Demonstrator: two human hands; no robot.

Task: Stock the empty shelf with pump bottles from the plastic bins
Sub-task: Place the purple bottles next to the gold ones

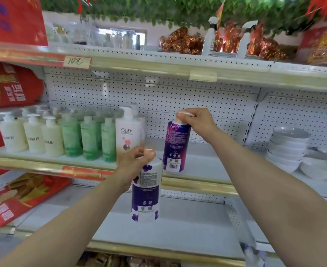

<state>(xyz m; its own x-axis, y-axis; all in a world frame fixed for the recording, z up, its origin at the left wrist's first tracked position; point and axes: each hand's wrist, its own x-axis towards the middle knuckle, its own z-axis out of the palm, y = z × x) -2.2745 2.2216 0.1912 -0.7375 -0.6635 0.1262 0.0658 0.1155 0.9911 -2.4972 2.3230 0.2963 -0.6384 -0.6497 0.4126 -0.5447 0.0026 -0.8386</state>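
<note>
My right hand [194, 119] grips the purple bottle [176, 146] by its top, upright, nearest the bare shelf [203, 162] right of the Olay bottle [128, 134]; my left hand [135, 162] holds the white-and-purple bottle [146, 191] lower, nearer me.

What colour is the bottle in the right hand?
Dark purple bottle with pink flowers, head view.

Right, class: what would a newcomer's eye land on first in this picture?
Two hands in the middle, each gripping a bottle by its top: the left hand a white-and-purple pump bottle, the right hand a dark purple bottle. Behind them stretches the bare white shelf.
</note>
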